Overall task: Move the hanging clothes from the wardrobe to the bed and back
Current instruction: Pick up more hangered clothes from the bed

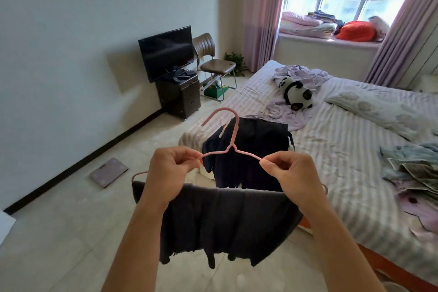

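Left hand (169, 168) and right hand (288, 170) fingers pinch the shoulder ends of a thin pink hanger (231, 147) above the bed (343, 149) foot; dark garment (227, 223) draped below looks light, limp; grip the hanger, not cloth.

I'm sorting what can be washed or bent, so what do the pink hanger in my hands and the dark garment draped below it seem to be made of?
Thin pink clothes hanger: probably coated wire or plastic; it's slim, evenly coloured and matte.
Dark grey draped garment: soft, matte fabric, perhaps cotton knit; it sags in loose folds, and the weave isn't visible.
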`<action>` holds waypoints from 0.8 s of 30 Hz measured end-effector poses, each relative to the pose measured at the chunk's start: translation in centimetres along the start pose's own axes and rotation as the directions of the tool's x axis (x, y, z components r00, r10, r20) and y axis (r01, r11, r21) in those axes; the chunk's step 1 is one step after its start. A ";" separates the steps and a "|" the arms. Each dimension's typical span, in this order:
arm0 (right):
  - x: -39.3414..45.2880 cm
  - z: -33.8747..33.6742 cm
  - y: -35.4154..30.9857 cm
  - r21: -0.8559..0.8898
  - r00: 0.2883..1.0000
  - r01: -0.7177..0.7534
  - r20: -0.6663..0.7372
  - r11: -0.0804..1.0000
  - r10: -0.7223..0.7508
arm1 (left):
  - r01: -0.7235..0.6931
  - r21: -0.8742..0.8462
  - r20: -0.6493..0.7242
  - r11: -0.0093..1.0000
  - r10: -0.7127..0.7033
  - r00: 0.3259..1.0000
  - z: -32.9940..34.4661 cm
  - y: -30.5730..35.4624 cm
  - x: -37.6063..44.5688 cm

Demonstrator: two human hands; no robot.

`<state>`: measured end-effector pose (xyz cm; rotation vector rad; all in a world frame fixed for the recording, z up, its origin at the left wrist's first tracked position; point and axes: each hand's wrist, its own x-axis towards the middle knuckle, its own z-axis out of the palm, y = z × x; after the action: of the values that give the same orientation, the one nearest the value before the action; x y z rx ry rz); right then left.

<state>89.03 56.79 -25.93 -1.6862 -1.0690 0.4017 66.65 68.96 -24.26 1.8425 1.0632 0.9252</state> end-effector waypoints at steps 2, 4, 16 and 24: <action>2.1 -0.4 1.3 0.003 1.000 -0.016 -0.018 1.000 0.016 | 0.003 -0.001 0.021 1.000 -0.003 1.000 1.7 -0.4 2.6; 4.3 -0.8 2.6 0.002 0.999 -0.015 -0.030 1.000 0.015 | 0.007 -0.004 0.042 1.000 -0.007 0.999 3.3 -0.7 5.2; 17.2 -3.0 9.9 -0.028 0.993 -0.071 -0.097 0.997 0.068 | 0.026 0.105 0.113 0.994 -0.037 0.993 13.3 -1.5 19.0; 24.7 -2.7 15.8 -0.045 0.979 -0.158 -0.135 0.986 0.151 | 0.021 0.174 0.220 0.984 -0.060 0.974 19.4 -4.4 28.5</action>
<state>111.59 74.32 -33.18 -1.8262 -0.8629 0.3569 92.90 90.86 -30.61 2.0038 1.0608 0.5986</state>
